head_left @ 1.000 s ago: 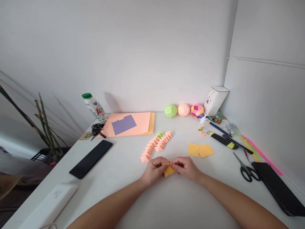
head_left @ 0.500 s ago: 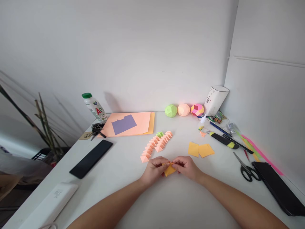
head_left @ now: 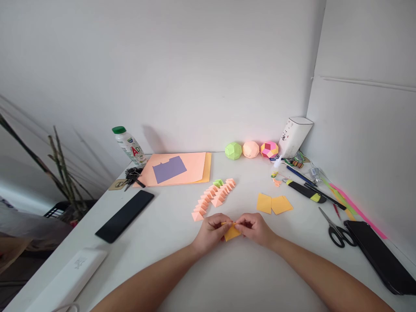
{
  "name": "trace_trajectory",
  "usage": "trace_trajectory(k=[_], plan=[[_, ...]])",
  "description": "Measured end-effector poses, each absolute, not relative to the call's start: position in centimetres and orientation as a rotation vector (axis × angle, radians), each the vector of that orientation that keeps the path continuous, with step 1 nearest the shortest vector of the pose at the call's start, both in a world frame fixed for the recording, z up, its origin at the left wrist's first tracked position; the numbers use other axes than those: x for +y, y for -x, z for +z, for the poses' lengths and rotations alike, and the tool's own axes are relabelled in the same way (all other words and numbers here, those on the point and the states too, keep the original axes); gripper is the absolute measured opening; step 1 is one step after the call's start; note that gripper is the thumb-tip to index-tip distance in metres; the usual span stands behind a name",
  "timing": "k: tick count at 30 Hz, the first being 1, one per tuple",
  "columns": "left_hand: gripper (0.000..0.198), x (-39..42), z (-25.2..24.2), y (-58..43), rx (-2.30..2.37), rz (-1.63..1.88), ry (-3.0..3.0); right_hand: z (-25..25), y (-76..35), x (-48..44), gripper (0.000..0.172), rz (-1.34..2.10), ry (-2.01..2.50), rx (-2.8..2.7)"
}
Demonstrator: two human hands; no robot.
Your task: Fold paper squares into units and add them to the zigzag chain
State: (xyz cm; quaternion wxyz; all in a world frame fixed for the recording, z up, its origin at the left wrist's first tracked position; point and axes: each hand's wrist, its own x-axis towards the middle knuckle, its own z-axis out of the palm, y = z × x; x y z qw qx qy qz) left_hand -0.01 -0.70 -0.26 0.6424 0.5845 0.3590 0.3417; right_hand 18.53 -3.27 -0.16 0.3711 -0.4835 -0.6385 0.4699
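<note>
Fingertips of the left hand [head_left: 211, 232] and the right hand [head_left: 256, 229] pinch the small orange paper [head_left: 232, 233] between them, just above the white table [head_left: 182, 225]. Compared with half a second ago, nothing has visibly moved. The peach folded pieces [head_left: 212, 197] lie just behind.

Both bare forearms reach in from the lower corners and converge toward the middle. The left hand [head_left: 210, 232] and the right hand [head_left: 257, 229] sit knuckles-up and close together, fingers curled, thumbs and forefingers pinched tight, fingertips nearly meeting.
</note>
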Motion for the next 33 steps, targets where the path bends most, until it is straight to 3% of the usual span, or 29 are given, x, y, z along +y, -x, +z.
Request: trace_trajectory(k=[16,33], plan=[[0.031,-1.09,0.38,-0.10,0.843,0.639,-1.427,-0.02,-18.49,-3.32,0.020,1.105,1.165,-1.832],[0.049,-1.47,-0.03,-0.03,0.868,0.642,-1.533,0.18,-18.82,-3.31,0.020,1.263,1.195,-1.760]])
